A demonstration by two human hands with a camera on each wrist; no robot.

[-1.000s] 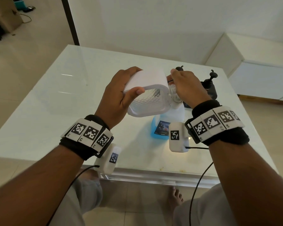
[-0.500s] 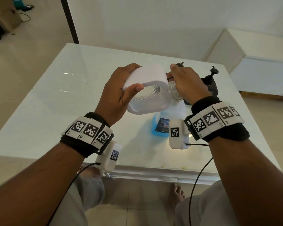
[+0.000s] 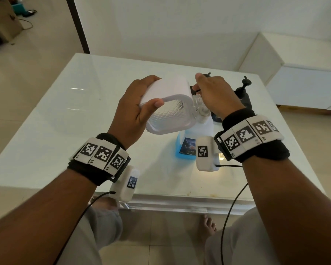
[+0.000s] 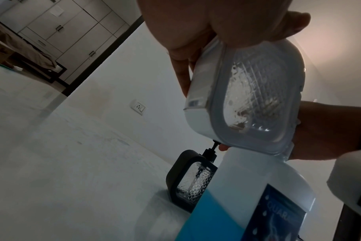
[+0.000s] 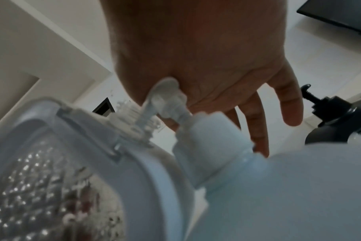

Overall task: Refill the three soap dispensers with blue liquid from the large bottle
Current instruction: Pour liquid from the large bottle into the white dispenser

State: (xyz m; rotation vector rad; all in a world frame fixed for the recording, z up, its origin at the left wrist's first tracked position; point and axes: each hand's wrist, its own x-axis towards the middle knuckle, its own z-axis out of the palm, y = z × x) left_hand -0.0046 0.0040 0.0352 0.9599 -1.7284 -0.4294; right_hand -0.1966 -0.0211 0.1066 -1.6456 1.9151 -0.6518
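My left hand [image 3: 134,111] grips the white soap dispenser [image 3: 168,104] by its body and holds it tilted on its side in the air, its clear patterned window [image 4: 254,97] facing me. My right hand [image 3: 214,96] is curled over the dispenser's white pump [image 5: 167,97] at the clear threaded neck. The pump head lies against the palm. Right below them the large bottle [image 3: 187,148] stands on the table, blue liquid in its lower part [image 4: 212,216] and its white cap [image 5: 208,135] on. Two black dispensers [image 3: 244,92] [image 4: 192,179] stand behind it.
The white glossy table [image 3: 65,121] stretches to the left and front of the bottle, its near edge [image 3: 170,201] at my knees. A white low cabinet [image 3: 304,83] stands to the right beyond the table. Cables hang from both wrist cameras.
Both hands and the tilted dispenser have risen very slightly in the head view. The grips look unchanged.
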